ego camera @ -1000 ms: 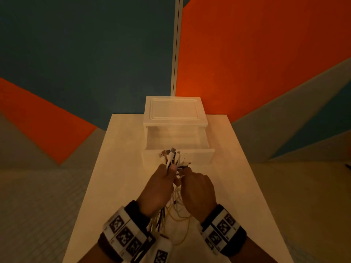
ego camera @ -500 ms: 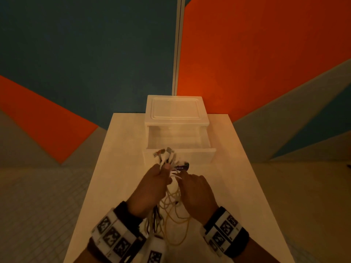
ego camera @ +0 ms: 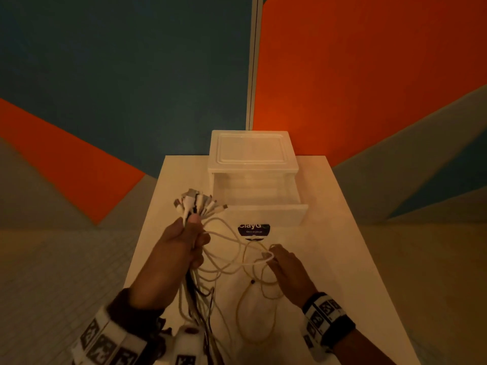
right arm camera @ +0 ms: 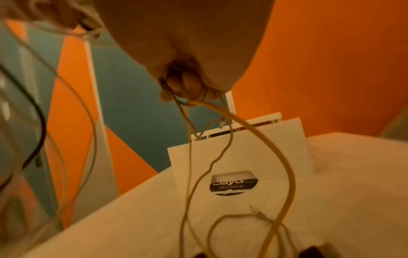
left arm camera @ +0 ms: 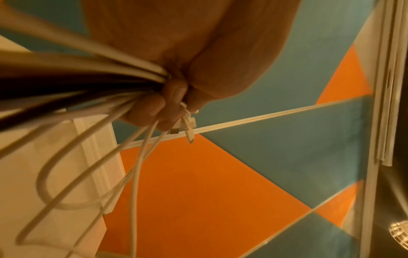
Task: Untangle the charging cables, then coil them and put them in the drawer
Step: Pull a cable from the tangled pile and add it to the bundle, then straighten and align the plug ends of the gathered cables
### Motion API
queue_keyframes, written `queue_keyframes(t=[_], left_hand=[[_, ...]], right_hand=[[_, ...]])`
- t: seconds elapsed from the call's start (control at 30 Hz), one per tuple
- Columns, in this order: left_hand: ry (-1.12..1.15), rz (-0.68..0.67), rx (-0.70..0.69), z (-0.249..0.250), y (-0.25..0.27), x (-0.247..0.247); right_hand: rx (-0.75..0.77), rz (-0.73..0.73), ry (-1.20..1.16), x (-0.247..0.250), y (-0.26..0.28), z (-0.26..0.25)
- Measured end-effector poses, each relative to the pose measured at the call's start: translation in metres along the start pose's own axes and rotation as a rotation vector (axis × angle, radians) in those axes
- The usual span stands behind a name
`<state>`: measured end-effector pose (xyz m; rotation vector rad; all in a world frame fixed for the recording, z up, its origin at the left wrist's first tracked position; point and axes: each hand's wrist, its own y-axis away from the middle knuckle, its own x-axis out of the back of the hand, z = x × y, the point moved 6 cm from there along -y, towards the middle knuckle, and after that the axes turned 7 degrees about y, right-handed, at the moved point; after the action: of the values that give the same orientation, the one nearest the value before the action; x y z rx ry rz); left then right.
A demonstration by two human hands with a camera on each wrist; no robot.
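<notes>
Charging cables [ego camera: 224, 262]: a tangled bundle of white, cream, yellowish and black cords. The plug ends [ego camera: 198, 202] are gathered together and fan upward and outward, raised above the table, just left of the drawer's front left corner. From there the cords hang down in a loose sheaf, while several pale strands loop rightward across the table surface. One thicker yellowish cord [right arm camera: 253, 125] curves down to a loop lying on the table. Cables remain uncoiled and intertwined.

Drawer [ego camera: 259, 200]: white plastic, pulled open from its single-drawer unit, interior holding no cables, front panel facing the viewer.
</notes>
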<state>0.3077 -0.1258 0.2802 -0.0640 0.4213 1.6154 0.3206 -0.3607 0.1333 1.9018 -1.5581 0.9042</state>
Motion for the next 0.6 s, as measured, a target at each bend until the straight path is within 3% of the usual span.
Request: queue_keyframes(t=[0.1,0.23,0.33,0.43,0.53,0.6], left_hand=[[0.017,0.035,0.008,-0.004,-0.006,0.011],[0.059,0.086,0.024,-0.007,-0.017,0.038],[0.145,0.077,0.06,-0.01,-0.023,0.05],[0.136,0.06,0.08,-0.01,-0.024,0.052],[0.082,0.019,0.089,-0.01,-0.02,0.039],[0.068,-0.015,0.105,-0.012,-0.016,0.03]], right_hand=[[0.021,-0.001,-0.284,0.009,0.004,-0.006],[0.035,0.171,-0.451,0.026,0.009,0.008],[-0.02,0.183,-0.527,0.032,0.01,0.02],[-0.059,0.129,-0.39,0.029,0.011,0.036],[-0.086,-0.08,-0.15,0.016,0.011,0.043],[-0.048,-0.148,-0.144,0.019,0.005,0.028]])
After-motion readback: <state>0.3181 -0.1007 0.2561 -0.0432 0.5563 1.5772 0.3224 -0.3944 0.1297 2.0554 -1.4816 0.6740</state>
